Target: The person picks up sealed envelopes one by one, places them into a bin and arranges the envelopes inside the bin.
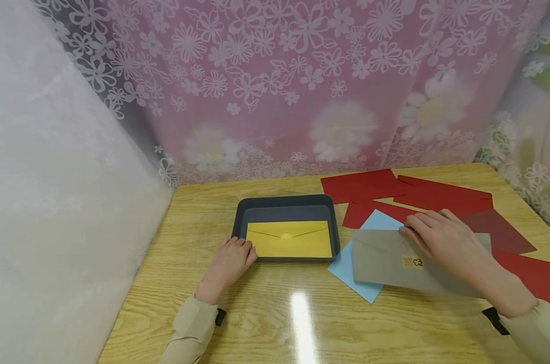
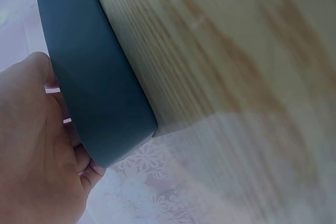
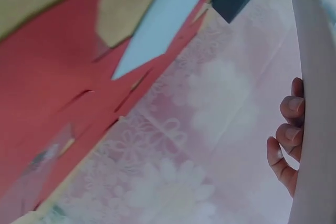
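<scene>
1. The grey envelope [image 1: 379,255], with a small printed mark, is at the right side of the table [image 1: 266,313] — held up over the other envelopes, hiding part of them.
2. The right hand [image 1: 448,245] grips it near its far edge; the right wrist view shows fingertips behind it.
3. In the head view, a light blue envelope [image 1: 357,273] shows partly from beneath it, set at a slant, beside the tray.
4. Several red envelopes [image 1: 363,186] spread around the table's right side, some overlapping.
5. Left of these sits the dark tray [image 1: 284,199], a yellow envelope [image 1: 288,247] inside.
6. The left hand [image 1: 229,260] holds the tray's near-left corner — fingers curled around its wall.
7. Behind the table hangs a pink flowered curtain [image 1: 266,91].
</scene>
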